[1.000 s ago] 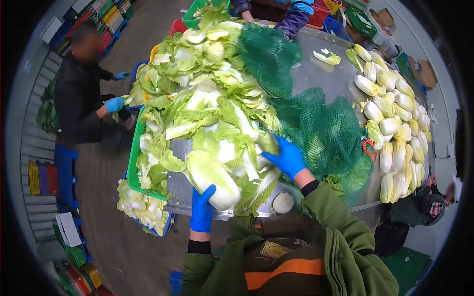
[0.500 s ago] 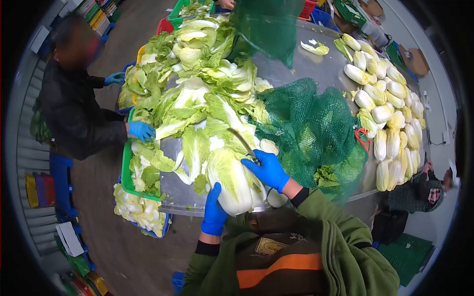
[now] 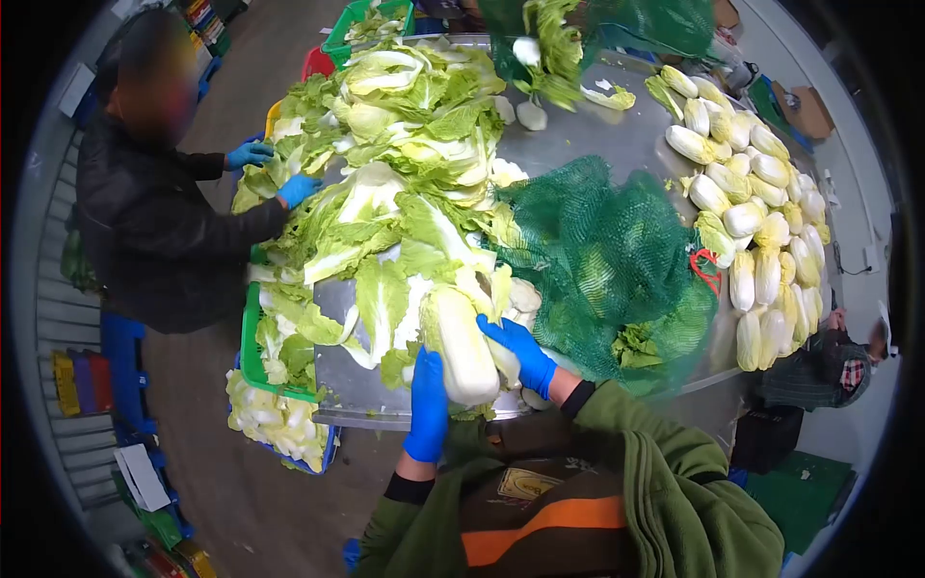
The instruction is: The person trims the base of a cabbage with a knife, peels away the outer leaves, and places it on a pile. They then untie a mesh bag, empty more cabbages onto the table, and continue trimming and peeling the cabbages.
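A napa cabbage [image 3: 464, 352] with a white base and pale yellow-green leaves is held over the table's near edge, its base toward me. My left hand [image 3: 428, 400], in a blue glove, grips its left side. On the other side, my right hand [image 3: 520, 354], also gloved, is closed on an outer leaf [image 3: 499, 294] that stands away from the head. No knife blade shows now; the right palm is hidden. Cut white stem ends [image 3: 523, 299] lie just beyond that hand. Loose leaves [image 3: 381, 294] are spread to the left.
A green mesh sack [image 3: 607, 260] with cabbages lies at the right. Trimmed cabbages [image 3: 756, 222] are heaped along the far right. A co-worker [image 3: 164, 212] in blue gloves handles leaves at left, near a green crate [image 3: 252, 347]. More leaves tumble by another mesh sack [image 3: 655, 24] at the back.
The cabbage has turned and an outer leaf has come away at its right side. The knife blade has gone from sight. The co-worker's hands moved over the leaf pile; cabbage pieces appeared at the back.
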The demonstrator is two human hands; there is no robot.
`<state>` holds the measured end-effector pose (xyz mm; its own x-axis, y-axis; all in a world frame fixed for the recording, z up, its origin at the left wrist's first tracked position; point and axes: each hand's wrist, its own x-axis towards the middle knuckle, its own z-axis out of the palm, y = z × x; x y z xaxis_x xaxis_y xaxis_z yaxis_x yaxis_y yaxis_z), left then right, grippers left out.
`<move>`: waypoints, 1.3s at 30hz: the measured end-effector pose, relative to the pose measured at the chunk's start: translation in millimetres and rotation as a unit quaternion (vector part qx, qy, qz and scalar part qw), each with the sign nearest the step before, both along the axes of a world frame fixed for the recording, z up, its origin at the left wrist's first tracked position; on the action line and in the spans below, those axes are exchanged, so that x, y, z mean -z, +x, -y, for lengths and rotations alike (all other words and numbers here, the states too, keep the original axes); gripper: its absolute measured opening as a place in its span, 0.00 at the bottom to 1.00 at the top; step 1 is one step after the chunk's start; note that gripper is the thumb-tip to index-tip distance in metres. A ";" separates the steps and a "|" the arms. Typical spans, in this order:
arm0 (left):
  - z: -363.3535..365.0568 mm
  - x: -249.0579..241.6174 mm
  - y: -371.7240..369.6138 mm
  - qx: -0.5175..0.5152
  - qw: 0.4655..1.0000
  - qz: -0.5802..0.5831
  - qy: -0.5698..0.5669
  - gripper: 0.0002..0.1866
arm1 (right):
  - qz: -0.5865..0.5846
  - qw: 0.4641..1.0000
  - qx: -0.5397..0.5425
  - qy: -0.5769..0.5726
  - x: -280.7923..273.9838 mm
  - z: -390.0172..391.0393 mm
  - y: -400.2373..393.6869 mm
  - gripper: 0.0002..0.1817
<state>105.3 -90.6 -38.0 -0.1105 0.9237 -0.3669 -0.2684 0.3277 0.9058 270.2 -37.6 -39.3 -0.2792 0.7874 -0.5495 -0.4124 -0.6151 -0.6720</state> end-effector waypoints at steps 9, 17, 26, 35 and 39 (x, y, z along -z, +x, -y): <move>-9.1 -24.4 -34.5 0.080 0.991 0.061 -0.090 0.32 | 0.432 0.843 -0.153 0.281 3.8 -12.2 6.8 0.19; 15.7 -38.1 -63.8 0.108 0.981 0.127 -0.102 0.35 | 0.475 0.809 -0.204 0.280 42.4 -134.6 50.0 0.20; 11.6 -43.1 -54.3 0.141 0.989 -0.040 -0.038 0.39 | 0.403 0.758 -0.276 0.431 -13.1 -71.3 -7.1 0.32; 31.9 -10.2 -51.7 -0.093 0.910 0.370 -0.164 0.33 | 0.344 0.929 -0.075 0.116 -6.9 -58.6 25.0 0.30; 4.1 -30.2 -25.3 -0.012 0.983 0.181 -0.036 0.32 | 0.267 0.920 -0.253 0.133 -46.1 -29.3 1.7 0.32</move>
